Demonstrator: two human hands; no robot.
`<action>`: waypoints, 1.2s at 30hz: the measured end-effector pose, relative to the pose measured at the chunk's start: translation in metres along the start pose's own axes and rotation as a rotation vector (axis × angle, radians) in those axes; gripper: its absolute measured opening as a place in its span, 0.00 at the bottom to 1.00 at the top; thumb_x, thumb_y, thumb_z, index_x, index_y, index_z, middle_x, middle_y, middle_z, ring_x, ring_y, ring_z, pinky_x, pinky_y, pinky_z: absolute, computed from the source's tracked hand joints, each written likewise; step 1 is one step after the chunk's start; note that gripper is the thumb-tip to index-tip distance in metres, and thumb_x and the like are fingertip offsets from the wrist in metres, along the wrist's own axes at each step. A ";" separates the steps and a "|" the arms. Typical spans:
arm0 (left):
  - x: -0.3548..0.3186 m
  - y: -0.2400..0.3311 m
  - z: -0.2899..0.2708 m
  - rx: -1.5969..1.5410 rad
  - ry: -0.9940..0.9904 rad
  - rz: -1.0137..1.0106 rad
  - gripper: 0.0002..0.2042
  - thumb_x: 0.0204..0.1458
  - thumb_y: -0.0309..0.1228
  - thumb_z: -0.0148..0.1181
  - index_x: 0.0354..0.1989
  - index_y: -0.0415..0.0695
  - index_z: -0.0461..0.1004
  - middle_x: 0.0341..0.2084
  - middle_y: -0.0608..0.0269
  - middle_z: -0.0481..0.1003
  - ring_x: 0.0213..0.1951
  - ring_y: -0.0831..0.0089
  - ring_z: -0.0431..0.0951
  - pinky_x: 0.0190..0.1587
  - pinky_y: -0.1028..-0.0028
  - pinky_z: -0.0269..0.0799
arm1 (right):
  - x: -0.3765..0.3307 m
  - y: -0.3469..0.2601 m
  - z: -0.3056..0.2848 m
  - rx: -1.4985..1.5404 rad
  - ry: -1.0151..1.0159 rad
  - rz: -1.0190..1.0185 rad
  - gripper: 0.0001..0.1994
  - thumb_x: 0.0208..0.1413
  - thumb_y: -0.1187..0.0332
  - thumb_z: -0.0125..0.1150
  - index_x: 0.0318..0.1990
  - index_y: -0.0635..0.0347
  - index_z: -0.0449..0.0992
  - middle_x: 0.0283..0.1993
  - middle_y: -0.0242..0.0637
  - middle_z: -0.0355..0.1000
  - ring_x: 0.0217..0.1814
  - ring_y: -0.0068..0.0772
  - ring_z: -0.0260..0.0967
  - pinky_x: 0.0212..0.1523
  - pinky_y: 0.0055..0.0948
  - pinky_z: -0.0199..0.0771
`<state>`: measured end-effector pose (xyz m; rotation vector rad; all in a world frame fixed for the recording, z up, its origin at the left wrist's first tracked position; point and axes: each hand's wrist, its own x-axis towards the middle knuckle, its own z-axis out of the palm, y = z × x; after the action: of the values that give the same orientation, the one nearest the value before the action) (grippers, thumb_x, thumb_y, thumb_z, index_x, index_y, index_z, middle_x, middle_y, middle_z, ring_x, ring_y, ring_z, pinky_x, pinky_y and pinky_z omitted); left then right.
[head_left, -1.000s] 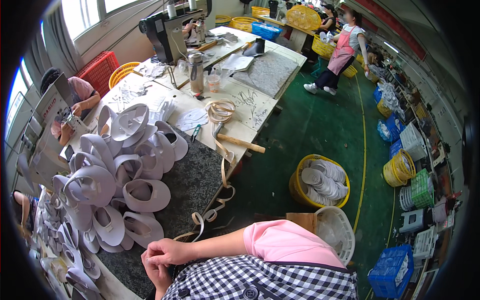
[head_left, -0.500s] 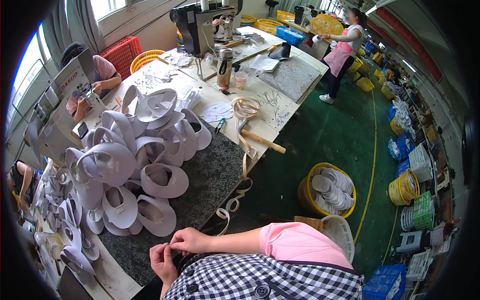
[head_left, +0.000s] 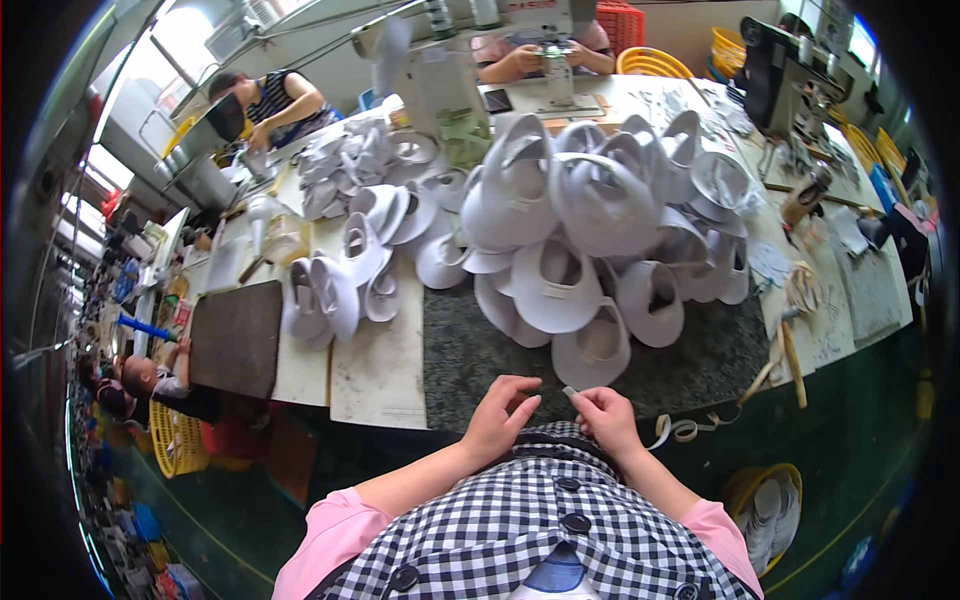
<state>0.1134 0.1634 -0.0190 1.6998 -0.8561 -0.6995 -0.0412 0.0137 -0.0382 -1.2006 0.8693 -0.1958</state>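
My right hand [head_left: 610, 422] is closed, pinching a small pale tab [head_left: 570, 391] between thumb and fingertips. Just to its left my left hand [head_left: 502, 418] holds nothing, its thumb and fingers apart. Both hands are in front of my checked apron, at the near edge of a dark speckled slab [head_left: 480, 350]. Beyond them rises a heap of pale lilac-white shoe uppers [head_left: 555, 285], stacked loosely on one another. The nearest upper [head_left: 590, 368] lies just past my fingertips.
More uppers [head_left: 335, 300] lie to the left on the white table [head_left: 375, 385]. A hammer handle [head_left: 792, 365] and coiled tape [head_left: 802, 287] lie at the right. Sewing machines [head_left: 785, 85] stand beyond, with co-workers seated there. A yellow basket [head_left: 745, 490] of white pieces sits on the floor at right.
The view has swung left, bringing the heap to the middle. My hands, together at the fingertips before, are now apart, with the pale tab showing in the right one.
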 end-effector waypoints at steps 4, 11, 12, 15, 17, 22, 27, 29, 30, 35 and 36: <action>0.007 -0.006 -0.056 0.303 -0.041 0.132 0.11 0.55 0.28 0.60 0.45 0.41 0.75 0.45 0.55 0.70 0.43 0.64 0.75 0.44 0.71 0.73 | 0.012 0.006 0.013 0.035 0.004 0.012 0.09 0.59 0.65 0.62 0.38 0.63 0.76 0.24 0.27 0.71 0.20 0.13 0.63 0.22 0.15 0.64; 0.109 -0.066 -0.203 0.528 0.270 0.140 0.10 0.52 0.30 0.63 0.41 0.42 0.76 0.38 0.54 0.72 0.40 0.59 0.74 0.43 0.65 0.72 | 0.026 0.006 0.041 0.017 0.086 0.005 0.10 0.59 0.65 0.62 0.38 0.63 0.76 0.23 0.28 0.71 0.20 0.14 0.63 0.22 0.15 0.63; 0.129 -0.076 -0.226 0.647 0.314 0.176 0.10 0.51 0.30 0.63 0.41 0.42 0.76 0.37 0.53 0.72 0.40 0.58 0.74 0.44 0.65 0.71 | 0.025 0.005 0.044 0.013 0.109 0.009 0.10 0.59 0.65 0.62 0.38 0.64 0.76 0.25 0.29 0.71 0.21 0.15 0.64 0.23 0.15 0.64; 0.185 -0.096 -0.274 0.697 0.405 0.098 0.12 0.49 0.29 0.64 0.41 0.40 0.76 0.38 0.53 0.73 0.43 0.60 0.74 0.48 0.66 0.70 | 0.022 0.010 0.052 0.010 0.168 0.007 0.10 0.59 0.66 0.62 0.38 0.66 0.76 0.26 0.30 0.72 0.22 0.15 0.65 0.23 0.16 0.65; 0.220 -0.103 -0.293 0.859 0.405 0.066 0.26 0.45 0.37 0.69 0.53 0.43 0.70 0.51 0.47 0.67 0.56 0.53 0.68 0.57 0.62 0.64 | 0.016 0.012 0.056 0.013 0.222 0.007 0.10 0.59 0.67 0.62 0.39 0.67 0.75 0.26 0.30 0.71 0.22 0.16 0.65 0.23 0.16 0.65; 0.276 -0.082 -0.263 1.218 0.133 -0.184 0.54 0.35 0.40 0.74 0.71 0.53 0.44 0.69 0.39 0.40 0.70 0.42 0.44 0.67 0.47 0.47 | 0.005 0.023 0.061 0.054 0.363 0.029 0.08 0.60 0.69 0.59 0.37 0.67 0.73 0.25 0.30 0.70 0.21 0.15 0.64 0.23 0.16 0.65; 0.306 -0.118 -0.263 1.494 -0.025 -0.164 0.56 0.36 0.38 0.72 0.73 0.66 0.37 0.71 0.42 0.42 0.70 0.40 0.44 0.68 0.42 0.40 | 0.003 0.027 0.077 0.048 0.451 0.034 0.08 0.60 0.69 0.60 0.38 0.67 0.74 0.26 0.30 0.71 0.22 0.15 0.65 0.23 0.15 0.65; 0.307 -0.123 -0.261 1.481 -0.029 -0.112 0.51 0.39 0.34 0.69 0.72 0.68 0.43 0.69 0.44 0.49 0.69 0.41 0.51 0.67 0.45 0.46 | 0.003 0.030 0.080 0.045 0.474 0.039 0.08 0.60 0.69 0.60 0.38 0.67 0.74 0.26 0.30 0.71 0.22 0.15 0.65 0.23 0.15 0.65; 0.313 -0.136 -0.266 1.463 -0.018 -0.066 0.42 0.44 0.32 0.63 0.70 0.66 0.50 0.68 0.44 0.52 0.67 0.40 0.53 0.66 0.47 0.50 | 0.003 0.029 0.081 0.040 0.474 0.050 0.08 0.60 0.69 0.60 0.38 0.66 0.74 0.26 0.30 0.71 0.23 0.15 0.65 0.23 0.16 0.66; 0.324 -0.158 -0.286 1.401 0.146 0.116 0.28 0.42 0.26 0.63 0.56 0.59 0.69 0.59 0.49 0.66 0.58 0.49 0.68 0.56 0.56 0.67 | 0.008 0.027 0.084 0.033 0.457 0.080 0.08 0.60 0.69 0.60 0.38 0.66 0.74 0.27 0.30 0.71 0.23 0.16 0.66 0.24 0.16 0.67; 0.326 -0.155 -0.288 1.337 0.168 0.122 0.24 0.42 0.25 0.62 0.51 0.58 0.73 0.57 0.50 0.68 0.57 0.51 0.70 0.55 0.59 0.68 | 0.010 0.027 0.085 0.029 0.454 0.065 0.08 0.60 0.69 0.60 0.39 0.66 0.74 0.27 0.30 0.71 0.24 0.16 0.66 0.24 0.16 0.67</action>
<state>0.5598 0.0809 -0.1034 2.7503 -1.4292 0.2449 0.0150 0.0808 -0.0591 -1.1154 1.2938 -0.4384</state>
